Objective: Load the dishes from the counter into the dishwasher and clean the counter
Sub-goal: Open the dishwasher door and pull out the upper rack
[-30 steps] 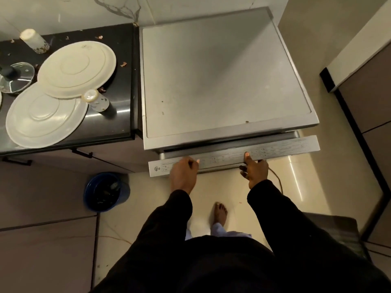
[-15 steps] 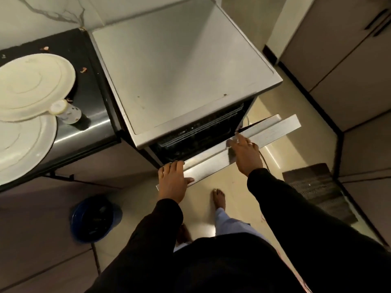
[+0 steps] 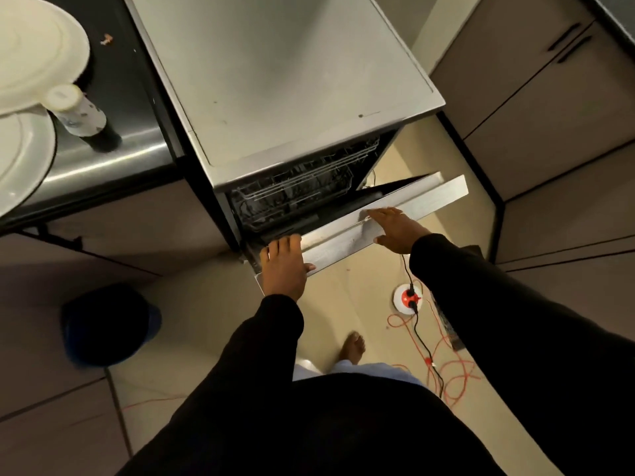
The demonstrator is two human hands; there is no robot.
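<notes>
The silver dishwasher (image 3: 292, 80) stands right of the black counter (image 3: 137, 97). Its door (image 3: 422, 201) is tilted partly open, and a wire rack (image 3: 299, 190) shows in the gap. My left hand (image 3: 283, 266) holds the door's top edge near its left end, fingers over the edge and thumb on the front. My right hand (image 3: 395, 228) lies flat on the door's front face, fingers straight. Two white plates (image 3: 34, 53) (image 3: 20, 159) overlap at the counter's left, with a small white-capped bottle (image 3: 77, 111) beside them.
Crumbs (image 3: 106, 38) lie on the counter. A dark blue bin (image 3: 110, 324) stands on the floor at left. A white-and-red socket (image 3: 409, 298) and loose orange cable (image 3: 453, 372) lie on the floor under the door's right side. Cabinets (image 3: 549, 132) close off the right.
The dishwasher door has swung from nearly shut to partly open and lower, with both hands following it down. My view has shifted right, so less of the counter shows.
</notes>
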